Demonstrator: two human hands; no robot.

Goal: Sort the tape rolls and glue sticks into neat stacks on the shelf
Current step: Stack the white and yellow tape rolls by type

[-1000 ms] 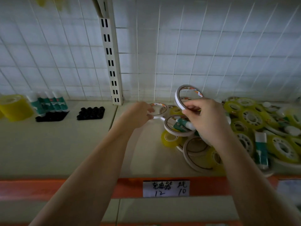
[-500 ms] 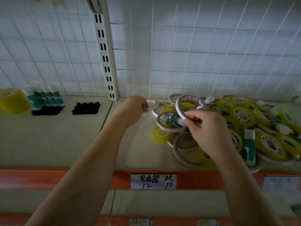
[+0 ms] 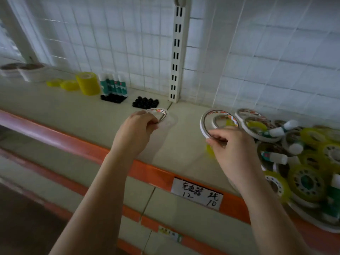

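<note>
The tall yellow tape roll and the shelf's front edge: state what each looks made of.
Tall yellow tape roll: likely clear plastic film, glossy and translucent, on a pale core. Shelf's orange front edge: probably painted metal, smooth with a faint sheen, though plastic is possible.

Right edge of the tape-and-glue pile [image 3: 312, 162] cut off; motion-blurred small tape roll [image 3: 158, 115] partly behind left-hand fingers [image 3: 147, 119].

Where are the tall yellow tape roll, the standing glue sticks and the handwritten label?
Tall yellow tape roll [image 3: 86, 83], head view, on its side wall.
Standing glue sticks [image 3: 113, 85], head view, on their green bodies.
Handwritten label [image 3: 197, 193], head view, on its white paper.
</note>
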